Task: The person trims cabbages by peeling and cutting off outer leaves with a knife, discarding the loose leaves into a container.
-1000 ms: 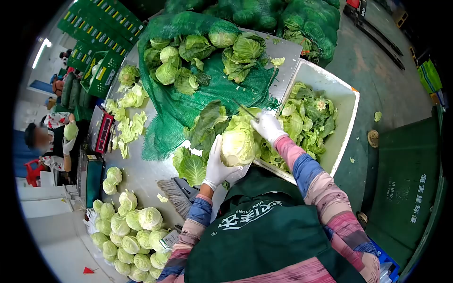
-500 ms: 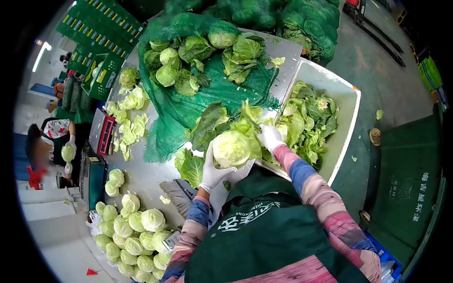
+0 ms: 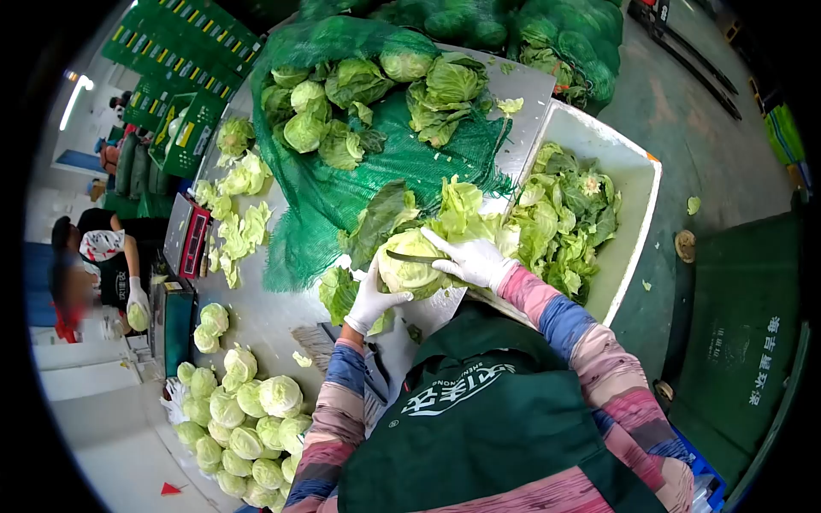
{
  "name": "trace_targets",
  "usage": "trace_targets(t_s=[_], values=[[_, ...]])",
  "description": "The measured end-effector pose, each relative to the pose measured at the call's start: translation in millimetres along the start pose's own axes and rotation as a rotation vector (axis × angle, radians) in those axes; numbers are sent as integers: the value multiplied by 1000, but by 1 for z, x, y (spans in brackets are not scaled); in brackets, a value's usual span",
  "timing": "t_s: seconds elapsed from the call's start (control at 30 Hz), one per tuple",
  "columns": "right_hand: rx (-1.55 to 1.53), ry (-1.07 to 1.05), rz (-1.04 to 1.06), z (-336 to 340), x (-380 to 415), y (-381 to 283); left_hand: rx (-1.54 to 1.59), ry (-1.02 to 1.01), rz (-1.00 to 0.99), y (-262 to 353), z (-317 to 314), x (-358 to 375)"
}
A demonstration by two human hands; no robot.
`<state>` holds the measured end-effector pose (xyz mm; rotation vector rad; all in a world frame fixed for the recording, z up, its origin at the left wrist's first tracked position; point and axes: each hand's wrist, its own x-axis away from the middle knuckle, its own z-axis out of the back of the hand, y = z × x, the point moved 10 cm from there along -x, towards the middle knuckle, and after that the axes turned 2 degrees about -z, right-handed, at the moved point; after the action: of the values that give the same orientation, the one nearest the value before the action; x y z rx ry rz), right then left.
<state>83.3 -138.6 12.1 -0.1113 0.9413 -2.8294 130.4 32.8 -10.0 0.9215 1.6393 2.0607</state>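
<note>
I note a steel table [image 3: 256, 316] bearing a green net sack [image 3: 376, 184] spread open with untrimmed cabbages on it. Left of the sack lie loose leaves [image 3: 231, 231]; below them, a heap of trimmed cabbages [image 3: 244, 419]. A white bin [image 3: 637, 222] abuts the sack's right.
</note>
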Motion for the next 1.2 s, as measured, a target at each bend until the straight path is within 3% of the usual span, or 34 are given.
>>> trace_targets(t_s=[0.1, 0.17, 0.23, 0.3, 0.37, 0.43, 0.5, 0.57, 0.6, 0.63, 0.67, 0.73, 0.77, 0.8, 0.83, 0.87, 0.93, 1.0, 1.03, 1.2], values=[[-38, -122, -12, 0, -3, -1, 39, -20, 15, -2, -2, 0], [-89, -155, -138, -10, -6, 14, 98, -13, 26, -3, -2, 1], [-428, 61, -400, -27, -4, 67, 138, -32, -6, -2, -5, 2], [-350, 144, -522, -24, 8, 98, 173, -33, 2, -16, -3, 8], [-319, 98, -602, -19, 13, 105, 206, -35, 8, -20, -1, 13], [-266, 160, -592, -3, 12, 85, 264, -10, 64, -18, -5, 19], [-676, -64, -703, -12, 14, 53, 225, -14, 71, -12, -15, 18], [-444, 123, -465, -19, 2, 42, 179, 314, -48, 11, -8, 24], [-534, 184, -482, -36, -1, 51, 5, 273, -250, 36, -25, 18], [-621, 237, -494, -48, -1, 59, -706, 427, -232, 68, -36, 20], [-619, 230, -490, -41, 4, 55, -709, 481, -259, 66, -35, 18], [-915, 10, -807, -47, 24, 53, -719, 530, -302, 73, -28, 13], [-876, -57, -826, -48, 31, 57, -375, 445, -201, 65, -20, 10], [-756, 70, -795, -61, 30, 83, -37, 353, -107, 56, -14, 5], [-728, 165, -813, -67, 36, 106, 7, 358, -88, 31, 7, -2], [-697, 259, -828, -73, 42, 128, 325, 282, 23, 17, 7, 0], [-164, 267, -722, -69, 72, 191, 833, 163, 214, -10, -7, 9], [-104, 312, -945, -30, 108, 214, 973, 181, 210, -5, -17, 19], [-658, 404, -1329, 7, 149, 190, 1051, 189, 213, -5, -23, 19], [-891, 409, -700, 32, 84, 107, 1340, 94, 233, -2, -59, 13]])
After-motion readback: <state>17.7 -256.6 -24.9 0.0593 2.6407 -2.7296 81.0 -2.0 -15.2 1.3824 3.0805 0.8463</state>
